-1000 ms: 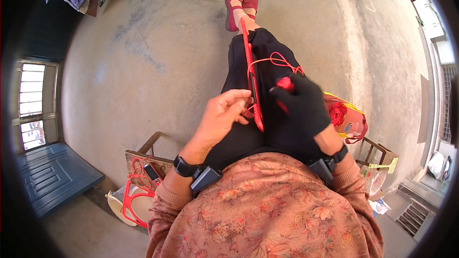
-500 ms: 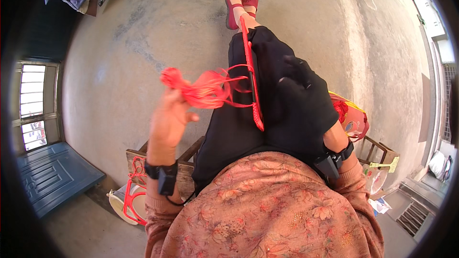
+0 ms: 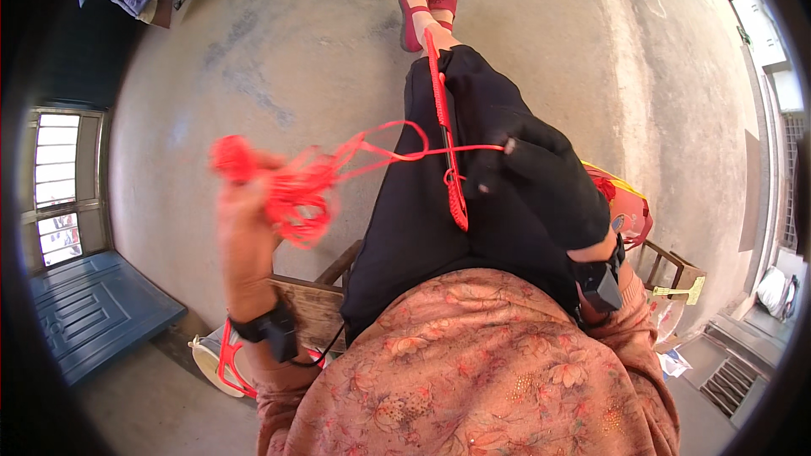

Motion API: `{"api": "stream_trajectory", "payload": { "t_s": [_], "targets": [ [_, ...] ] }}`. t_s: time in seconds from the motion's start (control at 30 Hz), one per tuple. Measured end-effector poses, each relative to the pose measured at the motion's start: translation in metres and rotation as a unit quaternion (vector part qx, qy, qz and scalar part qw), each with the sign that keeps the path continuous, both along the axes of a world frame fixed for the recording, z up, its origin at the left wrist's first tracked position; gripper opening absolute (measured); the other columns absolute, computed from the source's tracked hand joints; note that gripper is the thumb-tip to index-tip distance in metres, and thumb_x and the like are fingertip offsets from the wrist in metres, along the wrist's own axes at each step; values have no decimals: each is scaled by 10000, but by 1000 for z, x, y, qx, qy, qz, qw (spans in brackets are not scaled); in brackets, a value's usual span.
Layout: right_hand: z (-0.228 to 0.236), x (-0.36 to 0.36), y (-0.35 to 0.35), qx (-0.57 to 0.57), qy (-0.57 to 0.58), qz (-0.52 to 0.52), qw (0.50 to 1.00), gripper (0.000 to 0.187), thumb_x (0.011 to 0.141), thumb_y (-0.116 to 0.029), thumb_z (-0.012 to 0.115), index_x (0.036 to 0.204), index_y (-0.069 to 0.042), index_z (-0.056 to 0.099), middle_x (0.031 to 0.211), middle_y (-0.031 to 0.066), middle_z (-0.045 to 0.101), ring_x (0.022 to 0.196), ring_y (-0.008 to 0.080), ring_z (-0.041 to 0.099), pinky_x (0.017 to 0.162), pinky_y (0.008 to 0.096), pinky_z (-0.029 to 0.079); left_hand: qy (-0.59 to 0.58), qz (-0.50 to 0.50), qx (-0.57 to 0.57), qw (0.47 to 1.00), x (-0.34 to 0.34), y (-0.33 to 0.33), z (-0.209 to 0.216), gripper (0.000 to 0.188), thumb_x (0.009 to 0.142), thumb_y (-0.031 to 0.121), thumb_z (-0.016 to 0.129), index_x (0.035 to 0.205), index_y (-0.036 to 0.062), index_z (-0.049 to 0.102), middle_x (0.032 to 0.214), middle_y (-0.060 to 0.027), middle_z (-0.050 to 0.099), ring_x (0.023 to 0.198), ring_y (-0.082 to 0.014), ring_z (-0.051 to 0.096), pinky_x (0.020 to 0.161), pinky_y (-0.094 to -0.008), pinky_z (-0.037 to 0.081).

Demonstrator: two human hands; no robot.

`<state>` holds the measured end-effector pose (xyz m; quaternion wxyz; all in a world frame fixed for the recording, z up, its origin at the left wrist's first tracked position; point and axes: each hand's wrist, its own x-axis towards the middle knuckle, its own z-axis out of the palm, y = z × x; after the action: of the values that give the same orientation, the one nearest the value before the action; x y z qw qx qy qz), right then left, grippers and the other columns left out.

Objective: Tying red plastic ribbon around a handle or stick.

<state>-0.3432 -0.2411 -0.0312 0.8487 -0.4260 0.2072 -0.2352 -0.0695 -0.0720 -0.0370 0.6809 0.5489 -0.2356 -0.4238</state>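
Black-trousered lap (image 3: 397, 236), centre of frame, apparently serving as support for the slim, red cord-wrapped bar (image 3: 439, 103) lying lengthwise along it. Right of centre, the black-gloved right hand (image 3: 545, 177) is partly curled. Left of centre, the blurred left hand (image 3: 245, 224) grasps a red cord bundle (image 3: 300, 209), probably so its loops stay gathered. A red strand (image 3: 480, 149) meets the gloved fingertip, seemingly for tension; whether pinched or hooked cannot be told.

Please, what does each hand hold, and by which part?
The left hand grips the red cord by its bundled part; the right hand holds a straight strand of it.
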Motion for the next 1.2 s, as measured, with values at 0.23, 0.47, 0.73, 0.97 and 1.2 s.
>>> {"api": "stream_trajectory", "payload": {
  "t_s": [0.23, 0.47, 0.73, 0.97, 1.2],
  "targets": [
    [1, -21, 32, -125, 75, -50, 988, 85, 938, -95, 486, 894, -35, 527, 810, 22, 553, 710, 124, 540, 625, 273, 444, -329, -217, 176, 902, -114, -54, -37, 439, 719, 293, 775, 1023, 37, 590, 710, -80, 605, 646, -166, 585, 654, -325, 490],
    [6, -23, 13, -446, 196, -101, 867, 58, 872, -2, 530, 912, -32, 559, 827, 27, 577, 697, 118, 554, 624, 239, 429, -217, -173, 141, 950, -95, -41, -57, 399, 763, 191, 771, 1068, 6, 594, 912, -55, 644, 803, -99, 592, 749, -281, 498],
    [-79, -23, -12, -337, 230, -24, 913, 232, 785, -32, 591, 1016, -39, 616, 931, 95, 643, 874, 207, 636, 724, 334, 500, -383, 19, 57, 922, -51, -42, 2, 266, 827, 49, 657, 1091, 38, 622, 1001, -74, 654, 884, -185, 640, 687, -295, 521],
    [-77, 6, 10, -682, 282, -34, 674, 172, 745, -108, 651, 908, -55, 664, 1100, 142, 617, 989, 343, 599, 819, 411, 495, -639, -200, 77, 738, -91, -58, -62, 263, 740, 33, 669, 998, 75, 645, 910, -105, 598, 848, -303, 608, 760, -421, 513],
    [-48, -29, -7, -279, 227, -110, 927, 159, 831, -154, 659, 838, 4, 637, 1163, 148, 647, 1037, 259, 626, 893, 390, 482, -398, -98, 93, 907, -85, -62, -45, 311, 793, 19, 697, 1098, 39, 640, 1014, -115, 639, 810, -172, 650, 633, -284, 544]
  ]
}}
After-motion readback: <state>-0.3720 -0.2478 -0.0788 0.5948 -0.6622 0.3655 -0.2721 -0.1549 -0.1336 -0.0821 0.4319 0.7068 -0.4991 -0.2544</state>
